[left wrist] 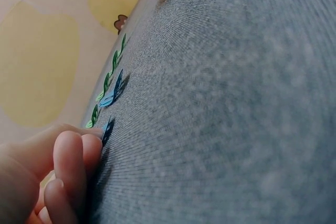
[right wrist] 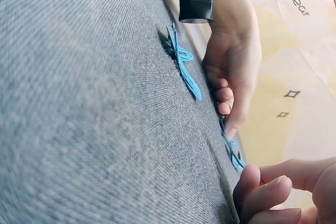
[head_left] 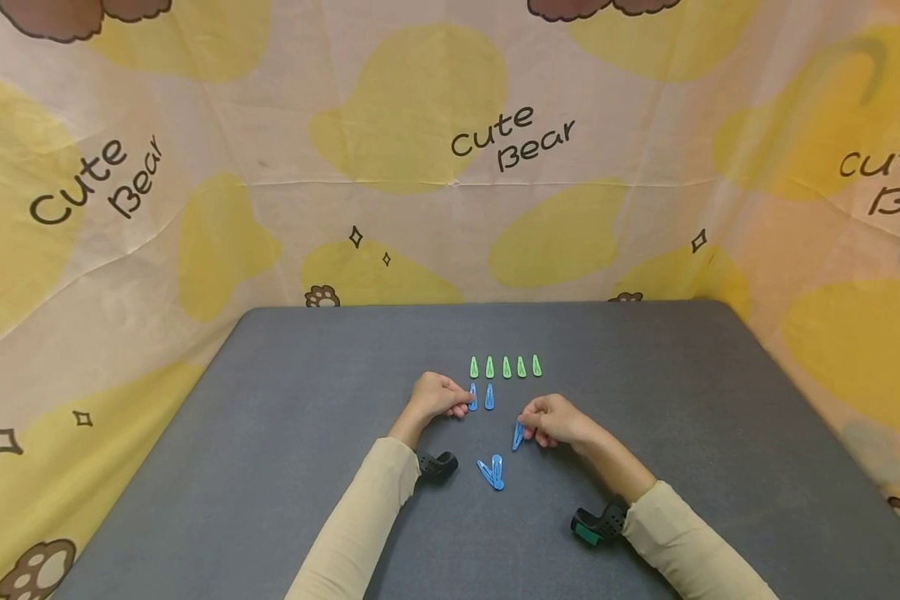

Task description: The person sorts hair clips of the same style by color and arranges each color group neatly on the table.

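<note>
My left hand (head_left: 438,395) has its thumb and fingertips on a blue snap hair clip (head_left: 473,398) lying on the table; the left wrist view shows that clip (left wrist: 107,129) at the fingertips. Just right of it lies a second blue hair clip (head_left: 490,397). My right hand (head_left: 555,418) pinches another blue hair clip (head_left: 518,435), tilted, to the right of and nearer than those two. In the right wrist view, the right hand's fingers (right wrist: 268,192) hide most of what they hold. Two more blue hair clips (head_left: 492,473) lie overlapping in a V nearer the body.
A row of several green hair clips (head_left: 506,367) lies beyond the blue pair. The dark grey table (head_left: 307,358) reaches a patterned cloth backdrop (head_left: 405,108). Black wrist devices (head_left: 603,523) sit on both wrists close to the tabletop.
</note>
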Motion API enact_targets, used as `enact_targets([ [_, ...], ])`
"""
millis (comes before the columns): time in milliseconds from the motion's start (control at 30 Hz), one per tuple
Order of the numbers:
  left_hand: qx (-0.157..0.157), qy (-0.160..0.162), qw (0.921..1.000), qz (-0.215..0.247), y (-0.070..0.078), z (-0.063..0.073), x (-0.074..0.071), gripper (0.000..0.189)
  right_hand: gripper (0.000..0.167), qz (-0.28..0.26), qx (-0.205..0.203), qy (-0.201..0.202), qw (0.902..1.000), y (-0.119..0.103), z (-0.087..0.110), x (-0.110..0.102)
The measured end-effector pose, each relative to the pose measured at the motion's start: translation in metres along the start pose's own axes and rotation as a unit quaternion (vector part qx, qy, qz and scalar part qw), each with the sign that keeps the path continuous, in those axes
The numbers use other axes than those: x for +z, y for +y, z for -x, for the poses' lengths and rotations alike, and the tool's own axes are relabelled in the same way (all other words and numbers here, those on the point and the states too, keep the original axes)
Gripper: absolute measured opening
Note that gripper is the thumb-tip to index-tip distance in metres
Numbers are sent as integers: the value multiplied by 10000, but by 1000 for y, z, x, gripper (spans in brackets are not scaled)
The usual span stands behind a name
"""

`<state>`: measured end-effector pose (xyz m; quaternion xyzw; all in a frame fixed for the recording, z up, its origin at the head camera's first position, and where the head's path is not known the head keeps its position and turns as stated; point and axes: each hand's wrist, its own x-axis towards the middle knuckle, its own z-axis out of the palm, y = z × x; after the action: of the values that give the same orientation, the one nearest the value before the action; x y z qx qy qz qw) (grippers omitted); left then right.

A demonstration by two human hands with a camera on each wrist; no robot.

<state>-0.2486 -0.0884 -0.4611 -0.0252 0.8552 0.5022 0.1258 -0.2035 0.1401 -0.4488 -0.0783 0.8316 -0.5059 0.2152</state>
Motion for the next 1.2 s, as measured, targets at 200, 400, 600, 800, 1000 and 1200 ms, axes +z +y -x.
enact_targets([
  [200, -24, 16, 10000, -27, -1, 0, 0, 13, 12, -191, 62, 118, 9997, 3, -3, -2],
  [400, -32, 15, 10000, -4, -2, 1, 0, 13, 7, -647, 214, 162, 9975, 6, -6, -3],
  [600, 12, 20, 10000, -9, -2, -1, 0, 13, 14, -1101, 359, 218, 9930, 4, -8, -5],
  [800, 6, -11, 10000, -17, -2, -2, 0, 13, 26, -1281, 565, 261, 9898, 4, -11, -5],
  [1000, 20, -44, 10000, 63, -3, -3, 0, 12, 16, -1522, 675, 450, 9850, 2, -14, -5],
  [1200, 38, -30, 10000, 0, -2, -3, 0, 12, 4, -1747, 779, 488, 9803, 1, -17, -7],
])
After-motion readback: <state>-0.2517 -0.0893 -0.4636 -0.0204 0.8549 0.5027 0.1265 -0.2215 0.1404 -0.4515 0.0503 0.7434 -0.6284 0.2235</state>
